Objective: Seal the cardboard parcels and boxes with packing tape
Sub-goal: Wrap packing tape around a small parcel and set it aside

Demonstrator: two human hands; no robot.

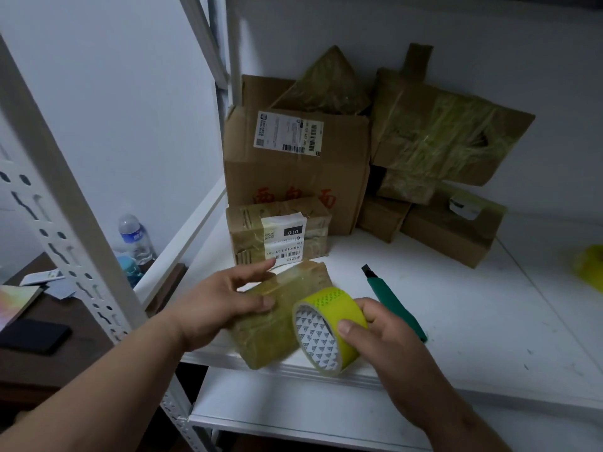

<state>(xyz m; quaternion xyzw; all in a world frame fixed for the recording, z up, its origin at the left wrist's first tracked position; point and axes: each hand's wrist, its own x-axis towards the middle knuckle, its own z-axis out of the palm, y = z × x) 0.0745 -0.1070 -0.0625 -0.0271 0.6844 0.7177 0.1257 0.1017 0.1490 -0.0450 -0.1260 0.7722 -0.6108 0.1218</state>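
A small tape-wrapped cardboard parcel [277, 318] lies at the front edge of the white shelf [456, 337]. My left hand [225, 301] rests on its left side, thumb on top and fingers spread beyond it. My right hand [388, 334] grips a yellow-green roll of packing tape [326, 327], held upright against the parcel's right end, thumb on the roll's rim. Behind stands a labelled taped parcel [280, 236] and a large cardboard box [293, 168] with a shipping label.
A green utility knife [394, 305] lies on the shelf right of my right hand. Several taped boxes [440, 141] are stacked at the back right. Another yellow tape roll [590, 265] sits at the far right. A rack upright [65, 223], water bottle [135, 236] and phone [32, 336] are left.
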